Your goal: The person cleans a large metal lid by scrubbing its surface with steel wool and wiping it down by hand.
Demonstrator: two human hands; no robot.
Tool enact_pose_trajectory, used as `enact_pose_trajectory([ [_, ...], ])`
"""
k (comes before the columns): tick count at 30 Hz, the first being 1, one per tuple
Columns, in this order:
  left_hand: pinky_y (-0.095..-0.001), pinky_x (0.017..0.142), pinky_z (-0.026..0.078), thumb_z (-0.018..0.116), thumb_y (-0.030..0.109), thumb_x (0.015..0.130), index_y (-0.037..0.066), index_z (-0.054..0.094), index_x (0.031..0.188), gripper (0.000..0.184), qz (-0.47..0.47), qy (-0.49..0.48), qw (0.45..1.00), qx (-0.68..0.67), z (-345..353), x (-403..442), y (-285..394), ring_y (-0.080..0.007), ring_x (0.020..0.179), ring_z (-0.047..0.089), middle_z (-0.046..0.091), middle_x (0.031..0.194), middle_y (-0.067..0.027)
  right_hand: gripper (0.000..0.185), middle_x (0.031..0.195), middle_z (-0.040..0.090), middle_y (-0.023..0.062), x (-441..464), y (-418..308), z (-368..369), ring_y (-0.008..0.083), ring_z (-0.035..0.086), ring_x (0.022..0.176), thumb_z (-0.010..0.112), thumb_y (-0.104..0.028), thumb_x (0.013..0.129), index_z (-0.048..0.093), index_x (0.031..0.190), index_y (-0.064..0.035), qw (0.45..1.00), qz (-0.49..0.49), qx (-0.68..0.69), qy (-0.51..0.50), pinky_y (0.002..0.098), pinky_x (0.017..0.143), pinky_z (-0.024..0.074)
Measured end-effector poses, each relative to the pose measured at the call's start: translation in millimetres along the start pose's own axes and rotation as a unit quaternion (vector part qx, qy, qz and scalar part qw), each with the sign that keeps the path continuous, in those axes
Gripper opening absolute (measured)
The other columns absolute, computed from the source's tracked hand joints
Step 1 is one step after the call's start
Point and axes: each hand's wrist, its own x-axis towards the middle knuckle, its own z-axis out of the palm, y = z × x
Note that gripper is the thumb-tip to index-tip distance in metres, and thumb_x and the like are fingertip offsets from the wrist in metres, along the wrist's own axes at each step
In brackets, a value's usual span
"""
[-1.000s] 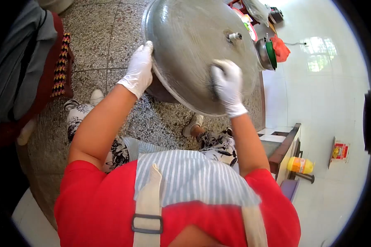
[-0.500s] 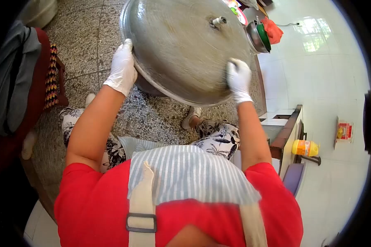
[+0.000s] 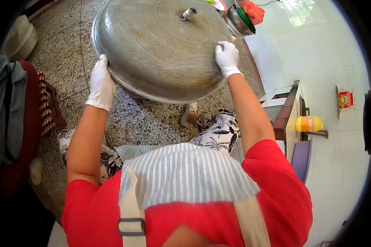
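Note:
A large, round metal pot lid point(image 3: 152, 53) is tilted in front of me, with swirling pale streaks over its dull surface. Its knob point(image 3: 189, 15) stands up near the far side. My left hand point(image 3: 101, 84), in a white glove, grips the lid's left rim. On the right part of the lid rests my right hand point(image 3: 227, 59), also gloved, its fingers curled closed against the metal. A bit of something dark shows at those fingers, too small to name. What supports the lid underneath is mostly hidden.
Metal and green basins point(image 3: 240, 19) with a red bag point(image 3: 252, 12) stand at the upper right. A brown-edged counter point(image 3: 286, 111) and a yellow bottle point(image 3: 309, 124) are at right. Clothes drape a chair point(image 3: 53, 107) at left; a pale bucket point(image 3: 20, 39) stands behind.
The view has shifted, so the lid sits further left and higher. My right hand has moved across the lid's surface, still closed. My left hand keeps its hold on the rim.

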Motion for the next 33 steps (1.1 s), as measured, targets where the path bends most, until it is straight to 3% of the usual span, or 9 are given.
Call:
enact_pose_trajectory([
  [4, -0.0413, 0.104, 0.038, 0.040, 0.024, 0.101, -0.003, 0.044, 0.130, 0.040, 0.009, 0.037, 0.999, -0.007, 1, 0, -1, -0.0278, 0.119, 0.048, 0.048, 0.133, -0.0169, 0.013, 0.087, 0.065, 0.0112, -42, -136, -22, 0.0284, 0.058, 0.090, 0.061, -0.016, 0.079, 0.068, 0.086, -0.0078, 0.958, -0.204, 0.201, -0.006, 0.0424, 0.082, 0.0456],
  [6, -0.0412, 0.104, 0.038, 0.040, 0.024, 0.101, -0.003, 0.044, 0.129, 0.039, 0.011, 0.032, 0.999, -0.007, 1, 0, 0, -0.0274, 0.120, 0.048, 0.048, 0.133, -0.0164, 0.011, 0.084, 0.062, 0.0091, -62, -177, -31, 0.0274, 0.056, 0.089, 0.061, -0.015, 0.078, 0.067, 0.085, -0.0088, 0.952, -0.209, 0.219, -0.034, 0.0416, 0.082, 0.0448],
  [9, -0.0405, 0.104, 0.037, 0.040, 0.024, 0.101, -0.003, 0.044, 0.129, 0.039, 0.015, 0.036, 0.999, 0.001, 5, -7, 1, -0.0267, 0.120, 0.048, 0.048, 0.132, -0.0159, 0.010, 0.085, 0.061, 0.0104, -39, -131, -23, 0.0288, 0.056, 0.090, 0.061, -0.014, 0.080, 0.067, 0.086, -0.0081, 0.947, -0.232, 0.219, -0.040, 0.0411, 0.081, 0.0448],
  [14, -0.0397, 0.104, 0.037, 0.040, 0.024, 0.101, -0.003, 0.045, 0.128, 0.038, 0.018, 0.018, 1.000, 0.008, -3, 1, -3, -0.0257, 0.119, 0.048, 0.049, 0.131, -0.0154, 0.020, 0.089, 0.066, 0.0192, 9, 20, 9, 0.0346, 0.063, 0.086, 0.058, -0.019, 0.082, 0.070, 0.087, -0.0034, 0.998, 0.001, 0.048, -0.035, 0.0431, 0.080, 0.0495],
  [22, -0.0380, 0.108, 0.034, 0.045, 0.025, 0.100, -0.005, 0.041, 0.132, 0.044, 0.014, 0.040, 0.999, 0.005, 1, -2, 2, -0.0249, 0.122, 0.046, 0.046, 0.137, -0.0152, 0.012, 0.089, 0.062, 0.0125, -63, -173, -30, 0.0330, 0.055, 0.089, 0.062, -0.013, 0.079, 0.067, 0.089, -0.0078, 0.948, -0.209, 0.233, -0.050, 0.0418, 0.083, 0.0450],
  [25, -0.0382, 0.108, 0.034, 0.046, 0.024, 0.100, -0.005, 0.041, 0.133, 0.045, 0.014, 0.028, 0.999, 0.007, 2, -7, 2, -0.0256, 0.122, 0.046, 0.045, 0.137, -0.0153, 0.012, 0.088, 0.062, 0.0126, -44, -125, -20, 0.0315, 0.056, 0.091, 0.062, -0.013, 0.079, 0.066, 0.088, -0.0069, 0.949, -0.216, 0.227, -0.022, 0.0428, 0.082, 0.0458],
  [29, -0.0379, 0.106, 0.035, 0.043, 0.024, 0.100, -0.005, 0.042, 0.131, 0.042, 0.018, 0.035, 0.999, 0.013, 0, 0, 1, -0.0253, 0.121, 0.047, 0.047, 0.134, -0.0153, 0.016, 0.089, 0.066, 0.0160, -3, 16, 1, 0.0310, 0.062, 0.087, 0.063, -0.016, 0.081, 0.069, 0.089, -0.0028, 0.996, -0.040, 0.072, -0.023, 0.0386, 0.078, 0.0492],
  [30, -0.0376, 0.104, 0.037, 0.041, 0.023, 0.101, -0.004, 0.044, 0.129, 0.040, 0.022, 0.043, 0.999, 0.022, 1, 1, -1, -0.0248, 0.118, 0.049, 0.049, 0.132, -0.0154, 0.018, 0.091, 0.066, 0.0170, 2, 26, 2, 0.0310, 0.063, 0.088, 0.063, -0.015, 0.081, 0.069, 0.091, -0.0027, 0.997, 0.042, 0.043, -0.057, 0.0388, 0.079, 0.0493],
  [33, -0.0383, 0.109, 0.033, 0.045, 0.025, 0.100, -0.005, 0.040, 0.133, 0.045, 0.010, 0.030, 0.999, 0.001, 3, -3, 2, -0.0260, 0.124, 0.045, 0.044, 0.137, -0.0157, 0.015, 0.086, 0.065, 0.0172, -22, -47, -14, 0.0326, 0.061, 0.086, 0.060, -0.015, 0.079, 0.069, 0.086, -0.0044, 0.995, -0.052, 0.080, -0.013, 0.0424, 0.079, 0.0487],
])
